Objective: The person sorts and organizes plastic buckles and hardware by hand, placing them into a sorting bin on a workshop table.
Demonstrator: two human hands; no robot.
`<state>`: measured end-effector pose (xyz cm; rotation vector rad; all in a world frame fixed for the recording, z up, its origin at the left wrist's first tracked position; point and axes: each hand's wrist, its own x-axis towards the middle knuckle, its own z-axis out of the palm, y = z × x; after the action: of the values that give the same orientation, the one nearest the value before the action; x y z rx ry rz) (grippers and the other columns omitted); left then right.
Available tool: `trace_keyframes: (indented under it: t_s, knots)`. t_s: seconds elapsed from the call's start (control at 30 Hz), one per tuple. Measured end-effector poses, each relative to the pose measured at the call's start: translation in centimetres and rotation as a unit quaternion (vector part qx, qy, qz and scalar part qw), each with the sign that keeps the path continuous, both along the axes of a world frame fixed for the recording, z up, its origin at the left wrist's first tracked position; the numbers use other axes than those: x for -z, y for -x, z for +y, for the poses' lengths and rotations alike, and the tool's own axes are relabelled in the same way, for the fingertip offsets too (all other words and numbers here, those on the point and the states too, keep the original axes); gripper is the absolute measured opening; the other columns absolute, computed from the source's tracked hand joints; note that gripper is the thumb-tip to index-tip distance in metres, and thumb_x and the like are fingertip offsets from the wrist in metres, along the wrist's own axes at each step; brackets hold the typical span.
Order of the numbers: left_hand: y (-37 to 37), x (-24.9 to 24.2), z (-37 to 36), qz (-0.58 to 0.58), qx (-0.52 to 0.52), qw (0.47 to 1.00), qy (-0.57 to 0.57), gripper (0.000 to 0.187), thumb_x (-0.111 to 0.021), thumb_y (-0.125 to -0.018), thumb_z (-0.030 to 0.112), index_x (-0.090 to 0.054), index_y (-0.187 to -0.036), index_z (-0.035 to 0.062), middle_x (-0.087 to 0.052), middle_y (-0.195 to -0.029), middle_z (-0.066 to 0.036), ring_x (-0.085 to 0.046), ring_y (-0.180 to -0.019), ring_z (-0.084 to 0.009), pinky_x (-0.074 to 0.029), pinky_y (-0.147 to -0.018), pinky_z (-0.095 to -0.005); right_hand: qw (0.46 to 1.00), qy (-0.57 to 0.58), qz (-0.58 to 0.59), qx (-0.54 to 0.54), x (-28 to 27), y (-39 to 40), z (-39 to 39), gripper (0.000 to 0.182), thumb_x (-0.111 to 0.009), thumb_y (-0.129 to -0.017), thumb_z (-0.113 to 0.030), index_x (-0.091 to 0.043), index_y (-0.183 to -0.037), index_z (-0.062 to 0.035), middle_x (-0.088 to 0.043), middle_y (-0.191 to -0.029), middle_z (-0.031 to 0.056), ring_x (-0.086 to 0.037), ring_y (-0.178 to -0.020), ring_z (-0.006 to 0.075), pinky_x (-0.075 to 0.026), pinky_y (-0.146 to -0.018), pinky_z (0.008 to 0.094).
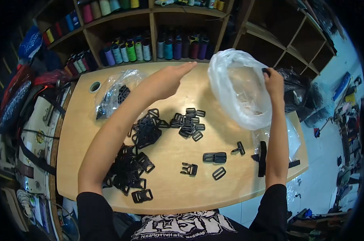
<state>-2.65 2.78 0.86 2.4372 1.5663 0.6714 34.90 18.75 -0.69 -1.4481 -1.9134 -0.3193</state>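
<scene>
My left hand (172, 81) reaches over the back of the table, fingers stretched out flat toward the bag and nothing seen in them. A large clear plastic bag (226, 100) stands wide-mouthed at the back right. At its right rim, my right hand (275, 83) is closed on a small black piece (265, 71), its exact kind hidden. Black strap sliders (188, 120) lie heaped mid-table. Left of them are piles of black triangular plastic pieces (148, 130) and side-release buckle parts (127, 168). Nearer me lie a joined buckle (214, 157), a pronged buckle half (189, 169) and a single slider (219, 173).
A T-shaped black piece (238, 148) and black webbing strips (262, 158) lie at the right. Another clear bag with black parts (119, 94) and a tape roll (95, 87) sit back left. Thread shelves (150, 36) stand behind; a sewing machine (39, 140) stands left.
</scene>
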Motion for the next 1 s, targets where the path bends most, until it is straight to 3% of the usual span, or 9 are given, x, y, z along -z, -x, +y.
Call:
trace_keyframes:
  t_s: [0.1, 0.17, 0.2, 0.27, 0.3, 0.4, 0.5, 0.77, 1.0]
  knots:
    - [2.8, -1.0, -5.1, -0.016, -0.049, 0.999, 0.0, 0.059, -0.049, -0.086, -0.006, -0.045, -0.141, 0.0126, -0.059, -0.129, -0.02, -0.066, -0.094, -0.0335, -0.053, -0.083, -0.0425, 1.0, 0.014, 0.01, -0.01, -1.5, 0.1, -0.2, 0.028, -0.064, -0.089, -0.018, -0.066, -0.111, -0.002, -0.069, -0.101, 0.0191, -0.067, -0.091, 0.035, -0.052, -0.08, 0.041]
    - [4.7, -1.3, -7.9, -0.026, -0.059, 0.985, -0.162, 0.048, -0.055, -0.086, -0.001, -0.053, -0.132, 0.0084, -0.06, -0.129, -0.016, -0.065, -0.102, -0.0319, -0.051, -0.089, -0.0396, 0.999, -0.009, 0.008, -0.037, -2.2, 1.6, -1.4, 0.028, -0.064, -0.089, -0.018, -0.066, -0.112, -0.0013, -0.071, -0.099, 0.0173, -0.069, -0.086, 0.0313, -0.053, -0.077, 0.0383]
    - [5.7, -1.3, -9.0, -0.025, -0.064, 0.985, -0.16, 0.048, -0.055, -0.086, -0.001, -0.053, -0.132, 0.0084, -0.06, -0.129, -0.016, -0.065, -0.102, -0.0319, -0.051, -0.089, -0.0396, 0.982, 0.063, 0.129, -0.126, -2.7, 3.4, -3.0, 0.029, -0.064, -0.09, -0.017, -0.065, -0.114, -0.0001, -0.071, -0.096, 0.0148, -0.068, -0.081, 0.0249, -0.053, -0.073, 0.0341]
    - [7.7, -1.4, -10.7, -0.049, -0.141, 0.958, -0.245, 0.041, -0.061, -0.085, 0.003, -0.057, -0.126, 0.0055, -0.061, -0.127, -0.016, -0.063, -0.109, -0.0323, -0.048, -0.095, -0.0378, 0.884, 0.195, 0.306, -0.296, -3.3, 7.0, -6.5, 0.029, -0.065, -0.091, -0.013, -0.064, -0.116, 0.0028, -0.07, -0.092, 0.0093, -0.063, -0.075, 0.0104, -0.05, -0.067, 0.0235]
    - [8.7, -1.3, -11.2, -0.049, -0.145, 0.957, -0.248, 0.041, -0.061, -0.085, 0.003, -0.057, -0.126, 0.0055, -0.061, -0.127, -0.016, -0.063, -0.109, -0.0323, -0.048, -0.095, -0.0378, 0.838, 0.248, 0.317, -0.368, -3.2, 9.2, -8.3, 0.031, -0.065, -0.091, -0.014, -0.063, -0.116, 0.0038, -0.071, -0.093, 0.0104, -0.064, -0.074, 0.0128, -0.051, -0.068, 0.0254]
    - [10.8, -0.4, -12.2, -0.034, -0.218, 0.947, -0.234, 0.043, -0.069, -0.084, 0.013, -0.057, -0.125, 0.0037, -0.061, -0.126, -0.017, -0.062, -0.111, -0.0337, -0.046, -0.098, -0.0381, 0.773, 0.396, 0.249, -0.429, -1.3, 15.8, -13.7, 0.029, -0.064, -0.092, -0.018, -0.065, -0.113, 0.0018, -0.072, -0.095, 0.0106, -0.067, -0.081, 0.0146, -0.052, -0.07, 0.0284]
    - [11.0, 1.0, -12.9, -0.087, -0.272, 0.946, -0.153, 0.059, -0.078, -0.078, 0.027, -0.055, -0.127, 0.0023, -0.062, -0.122, -0.019, -0.058, -0.115, -0.0353, -0.044, -0.099, -0.0403, 0.784, 0.417, 0.103, -0.448, 1.7, 21.5, -16.9, 0.027, -0.068, -0.089, -0.02, -0.068, -0.109, -0.0008, -0.072, -0.093, 0.0155, -0.069, -0.083, 0.0211, -0.053, -0.076, 0.0342]
    - [11.4, 3.3, -13.6, -0.122, -0.281, 0.938, -0.16, 0.058, -0.076, -0.079, 0.025, -0.054, -0.128, 0.0034, -0.061, -0.124, -0.018, -0.061, -0.111, -0.0339, -0.05, -0.093, -0.0392, 0.803, 0.403, -0.024, -0.439, 4.7, 28.4, -18.5, 0.03, -0.069, -0.087, -0.019, -0.067, -0.109, 0.0006, -0.07, -0.099, 0.0194, -0.069, -0.093, 0.0306, -0.053, -0.084, 0.037]
    - [11.5, 3.2, -14.1, -0.141, -0.292, 0.931, -0.169, 0.054, -0.075, -0.081, 0.018, -0.055, -0.13, 0.0061, -0.066, -0.111, -0.016, -0.066, -0.101, -0.0293, -0.051, -0.088, -0.0377, 0.829, 0.335, -0.073, -0.442, 3.9, 27.7, -18.6, 0.029, -0.069, -0.084, -0.016, -0.068, -0.108, -0.0005, -0.07, -0.1, 0.0175, -0.068, -0.09, 0.0298, -0.053, -0.081, 0.0386]
